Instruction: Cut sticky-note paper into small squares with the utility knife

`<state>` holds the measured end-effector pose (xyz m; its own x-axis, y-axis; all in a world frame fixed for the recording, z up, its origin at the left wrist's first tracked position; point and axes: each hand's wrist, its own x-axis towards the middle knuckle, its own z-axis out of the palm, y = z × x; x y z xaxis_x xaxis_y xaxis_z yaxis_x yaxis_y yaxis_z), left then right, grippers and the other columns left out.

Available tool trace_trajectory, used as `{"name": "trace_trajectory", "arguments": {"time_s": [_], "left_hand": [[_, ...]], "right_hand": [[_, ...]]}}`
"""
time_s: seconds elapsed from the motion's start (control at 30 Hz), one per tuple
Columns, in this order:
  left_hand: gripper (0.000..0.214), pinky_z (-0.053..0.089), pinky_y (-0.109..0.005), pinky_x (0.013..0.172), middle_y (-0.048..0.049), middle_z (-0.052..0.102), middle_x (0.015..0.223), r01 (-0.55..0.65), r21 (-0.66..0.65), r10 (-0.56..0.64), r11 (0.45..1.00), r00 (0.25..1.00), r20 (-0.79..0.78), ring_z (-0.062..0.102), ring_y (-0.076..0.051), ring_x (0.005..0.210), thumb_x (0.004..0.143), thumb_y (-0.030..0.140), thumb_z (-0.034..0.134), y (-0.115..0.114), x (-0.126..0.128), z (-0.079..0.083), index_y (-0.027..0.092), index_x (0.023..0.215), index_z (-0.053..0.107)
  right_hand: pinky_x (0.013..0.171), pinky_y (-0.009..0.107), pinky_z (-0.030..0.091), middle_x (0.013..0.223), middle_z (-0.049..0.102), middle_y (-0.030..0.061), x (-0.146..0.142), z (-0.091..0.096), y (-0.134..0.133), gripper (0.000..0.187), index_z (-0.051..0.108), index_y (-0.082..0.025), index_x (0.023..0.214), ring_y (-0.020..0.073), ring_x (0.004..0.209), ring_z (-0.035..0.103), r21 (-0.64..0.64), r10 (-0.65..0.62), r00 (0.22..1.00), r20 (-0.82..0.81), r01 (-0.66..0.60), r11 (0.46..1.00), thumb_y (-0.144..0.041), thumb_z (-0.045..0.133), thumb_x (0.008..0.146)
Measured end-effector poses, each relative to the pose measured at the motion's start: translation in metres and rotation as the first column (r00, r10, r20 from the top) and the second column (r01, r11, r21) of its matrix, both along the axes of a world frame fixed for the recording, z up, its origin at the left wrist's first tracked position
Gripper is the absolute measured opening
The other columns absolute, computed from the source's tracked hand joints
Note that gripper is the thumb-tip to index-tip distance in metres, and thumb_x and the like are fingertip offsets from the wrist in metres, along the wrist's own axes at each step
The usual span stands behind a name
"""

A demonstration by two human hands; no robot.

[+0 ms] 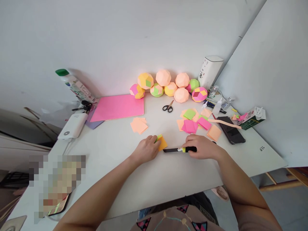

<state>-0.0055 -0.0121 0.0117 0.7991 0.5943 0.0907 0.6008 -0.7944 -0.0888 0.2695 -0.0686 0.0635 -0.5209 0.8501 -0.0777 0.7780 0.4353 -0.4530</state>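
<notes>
Orange paper (163,144) lies near the middle of the table (134,189), under the left grip (147,148), whose curled fingers pinch it together with a green piece (158,138). The right grip (203,147) is wrapped round the handle of a knife (183,149); its dark blade points towards the orange paper's lower corner (whether it touches, I cannot tell). As for progress, nine faceted balls (163,78) are made up and clustered by the wall, so a good share of the work seems done. What is left looks to be loose stock: a few peach sheets (139,125) beyond the left grip, and a mixed pile (190,125) of pink, green and peach beyond the right. The piece in hand seems at an early stage, flat or folded rather than shaped into a ball. Scissors (167,107) lie apart, between the sheets and the balls, in neither grip.
</notes>
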Motion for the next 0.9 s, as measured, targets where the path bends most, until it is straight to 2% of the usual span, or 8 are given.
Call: {"name": "trace_trajectory", "arguments": {"time_s": [0.17,0.33,0.9], "left_hand": [[0.023,0.036,-0.029,0.052,-0.0077,0.054,0.083,0.003,-0.029,-0.002,1.0,0.999,0.039,0.048,-0.019,0.068,0.092,0.03,0.036,-0.0002,-0.0011,-0.0009,0.017,0.086,0.053],[0.031,0.038,-0.03,0.054,-0.0086,0.055,0.088,0.016,-0.021,-0.015,1.0,0.998,0.059,0.051,-0.021,0.073,0.091,0.045,0.042,0.0014,-0.0033,-0.004,0.016,0.093,0.053],[0.025,0.04,-0.03,0.057,-0.0094,0.055,0.092,0.018,-0.109,-0.013,0.994,0.999,0.049,0.051,-0.021,0.076,0.093,0.038,0.039,0.0021,-0.0043,0.002,0.017,0.094,0.052]], "right_hand": [[0.069,0.029,0.048,0.091,0.065,0.0035,-0.0012,-0.0027,-0.0001,0.043,0.073,-0.027,0.105,0.0183,0.081,0.06,0.007,0.002,1.0,0.017,-0.003,1.0,-0.008,0.053,0.072],[0.07,0.029,0.048,0.092,0.064,0.0046,-0.0026,-0.0014,-0.0013,0.042,0.073,-0.025,0.107,0.0184,0.083,0.059,0.046,0.003,1.0,0.01,-0.003,0.999,-0.008,0.052,0.073],[0.068,0.03,0.048,0.09,0.064,0.0049,-0.002,-0.0018,-0.0024,0.04,0.073,-0.023,0.105,0.0184,0.082,0.059,0.077,0.02,1.0,0.011,-0.02,0.997,-0.009,0.053,0.073]]}}
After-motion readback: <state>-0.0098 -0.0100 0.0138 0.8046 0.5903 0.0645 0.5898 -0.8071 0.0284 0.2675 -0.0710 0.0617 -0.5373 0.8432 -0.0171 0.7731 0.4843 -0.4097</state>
